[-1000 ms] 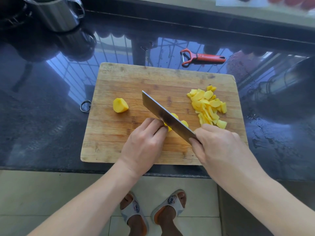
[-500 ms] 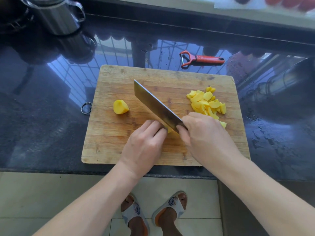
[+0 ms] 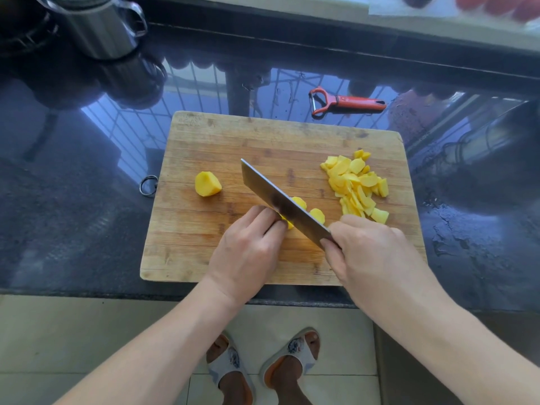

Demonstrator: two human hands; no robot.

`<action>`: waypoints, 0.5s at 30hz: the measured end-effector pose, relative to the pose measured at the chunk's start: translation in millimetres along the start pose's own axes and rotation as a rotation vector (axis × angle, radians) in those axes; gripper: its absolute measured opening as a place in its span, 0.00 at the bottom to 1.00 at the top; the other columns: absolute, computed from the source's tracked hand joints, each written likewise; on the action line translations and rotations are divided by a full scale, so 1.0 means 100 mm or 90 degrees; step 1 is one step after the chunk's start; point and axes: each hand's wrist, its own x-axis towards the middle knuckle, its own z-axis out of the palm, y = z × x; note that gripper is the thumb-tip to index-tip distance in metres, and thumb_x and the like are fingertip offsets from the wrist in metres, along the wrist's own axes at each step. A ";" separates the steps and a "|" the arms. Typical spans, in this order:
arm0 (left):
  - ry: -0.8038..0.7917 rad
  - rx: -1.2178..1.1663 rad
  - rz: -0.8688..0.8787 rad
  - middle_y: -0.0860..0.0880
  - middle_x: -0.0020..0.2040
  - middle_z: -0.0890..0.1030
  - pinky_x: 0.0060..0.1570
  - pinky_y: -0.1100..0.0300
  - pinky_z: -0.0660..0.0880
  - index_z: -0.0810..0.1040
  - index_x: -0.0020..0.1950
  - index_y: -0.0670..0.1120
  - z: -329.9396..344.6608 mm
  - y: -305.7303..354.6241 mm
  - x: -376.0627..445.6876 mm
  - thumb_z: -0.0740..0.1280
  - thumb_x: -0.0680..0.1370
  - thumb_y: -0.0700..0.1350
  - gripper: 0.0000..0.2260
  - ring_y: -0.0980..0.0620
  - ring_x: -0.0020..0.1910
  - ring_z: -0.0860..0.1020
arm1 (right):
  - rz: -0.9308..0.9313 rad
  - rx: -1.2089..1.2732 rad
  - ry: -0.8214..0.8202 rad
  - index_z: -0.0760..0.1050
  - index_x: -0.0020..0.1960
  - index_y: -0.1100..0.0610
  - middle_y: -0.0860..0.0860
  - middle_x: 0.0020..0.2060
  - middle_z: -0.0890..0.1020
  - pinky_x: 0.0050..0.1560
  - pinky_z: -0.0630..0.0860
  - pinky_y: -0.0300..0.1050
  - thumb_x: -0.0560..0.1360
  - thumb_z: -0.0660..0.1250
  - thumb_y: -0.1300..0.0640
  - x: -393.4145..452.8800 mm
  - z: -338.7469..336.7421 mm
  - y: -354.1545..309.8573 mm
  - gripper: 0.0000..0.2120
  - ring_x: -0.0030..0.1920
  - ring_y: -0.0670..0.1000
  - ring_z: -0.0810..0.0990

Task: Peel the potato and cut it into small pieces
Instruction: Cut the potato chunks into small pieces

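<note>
A wooden cutting board [image 3: 204, 252] lies on the dark counter. My left hand [image 3: 248, 249] holds down a peeled yellow potato piece [image 3: 287, 223] with curled fingers; most of the piece is hidden under them. My right hand [image 3: 371, 255] grips the handle of a cleaver [image 3: 280, 200], whose blade cuts down through that piece. Fresh slices [image 3: 317, 214] lie just right of the blade. A pile of cut potato pieces [image 3: 356, 182] sits at the board's right. Another peeled potato chunk [image 3: 207, 184] rests at the left.
A red peeler [image 3: 347, 102] lies on the glossy black counter [image 3: 73, 200] behind the board. A steel mug [image 3: 96, 27] stands at the back left. The counter's front edge runs just below the board, with my slippered feet [image 3: 263, 366] on the floor tiles.
The cleaver was pushed forward along the board half a second ago and has now drawn back and come down on the potato piece again. My left hand has stayed on the piece.
</note>
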 end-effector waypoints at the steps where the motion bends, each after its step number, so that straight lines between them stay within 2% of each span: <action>1: 0.000 0.000 0.000 0.42 0.43 0.79 0.51 0.51 0.79 0.81 0.44 0.40 0.00 0.00 0.00 0.65 0.80 0.30 0.10 0.42 0.45 0.78 | 0.002 -0.006 -0.005 0.69 0.38 0.50 0.47 0.34 0.71 0.29 0.75 0.53 0.80 0.58 0.48 -0.02 -0.01 0.01 0.13 0.31 0.54 0.73; 8: -0.001 0.002 -0.004 0.43 0.43 0.79 0.49 0.51 0.79 0.81 0.44 0.40 0.00 0.00 0.01 0.66 0.79 0.29 0.09 0.41 0.44 0.78 | 0.026 0.003 -0.034 0.67 0.38 0.50 0.48 0.35 0.70 0.30 0.72 0.51 0.81 0.61 0.49 -0.01 0.01 0.00 0.14 0.32 0.54 0.74; 10: -0.001 0.000 -0.002 0.43 0.42 0.79 0.48 0.50 0.79 0.81 0.44 0.40 0.00 -0.01 0.01 0.66 0.79 0.28 0.10 0.41 0.43 0.78 | 0.018 0.028 -0.012 0.65 0.39 0.50 0.48 0.35 0.70 0.31 0.70 0.49 0.82 0.62 0.51 0.14 0.09 -0.08 0.14 0.34 0.56 0.74; 12: -0.002 0.000 -0.003 0.43 0.42 0.79 0.47 0.50 0.78 0.80 0.43 0.40 -0.01 0.00 0.02 0.66 0.79 0.28 0.10 0.41 0.43 0.77 | 0.008 0.043 0.010 0.65 0.39 0.51 0.48 0.36 0.71 0.33 0.73 0.52 0.82 0.62 0.51 0.30 0.15 -0.13 0.14 0.36 0.59 0.76; 15: -0.001 0.000 -0.006 0.42 0.41 0.79 0.47 0.50 0.78 0.80 0.42 0.40 -0.02 0.01 0.02 0.66 0.79 0.28 0.10 0.41 0.42 0.77 | -0.005 0.064 0.035 0.65 0.37 0.51 0.49 0.35 0.71 0.33 0.73 0.53 0.81 0.61 0.51 0.35 0.14 -0.12 0.15 0.35 0.58 0.75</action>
